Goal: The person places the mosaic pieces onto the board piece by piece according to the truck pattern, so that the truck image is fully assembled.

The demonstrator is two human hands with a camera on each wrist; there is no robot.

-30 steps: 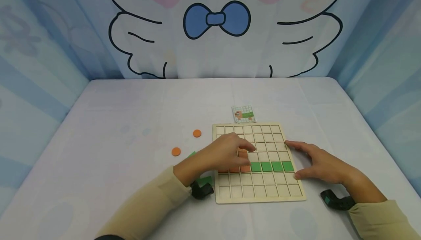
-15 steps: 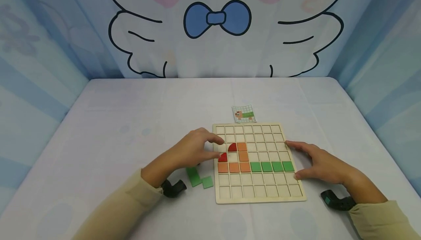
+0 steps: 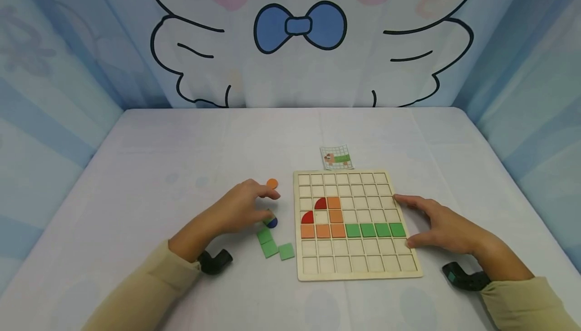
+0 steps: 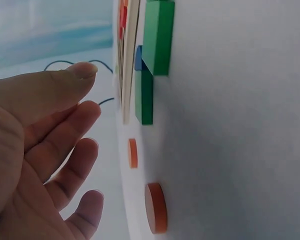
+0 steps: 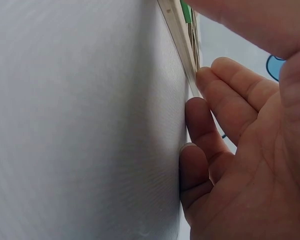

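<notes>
My left hand (image 3: 238, 207) hovers over loose pieces left of the wooden grid board (image 3: 358, 265). Its fingers and thumb are spread apart and hold nothing. Just below the thumb lie a dark blue piece (image 3: 272, 222) and several green square tiles (image 3: 270, 249). One orange disc (image 3: 272, 183) shows beyond the index finger; another orange disc (image 4: 156, 207), hidden in the head view, appears in the left wrist view. My right hand (image 3: 447, 227) touches the board's right edge with relaxed fingers. On the board sit red quarter-round pieces (image 3: 321, 203), orange squares (image 3: 336, 216) and green squares (image 3: 367, 230).
A small picture card (image 3: 336, 158) with a dog-like pattern on a grid lies behind the board. A white cloth covers the table (image 3: 181, 139). A printed curtain (image 3: 299, 78) hangs at the back, and more curtain hangs at both sides.
My left hand has drawn back leftward from over the board to the loose pieces, uncovering red and orange pieces on the grid. The right hand stays at the board's edge.
</notes>
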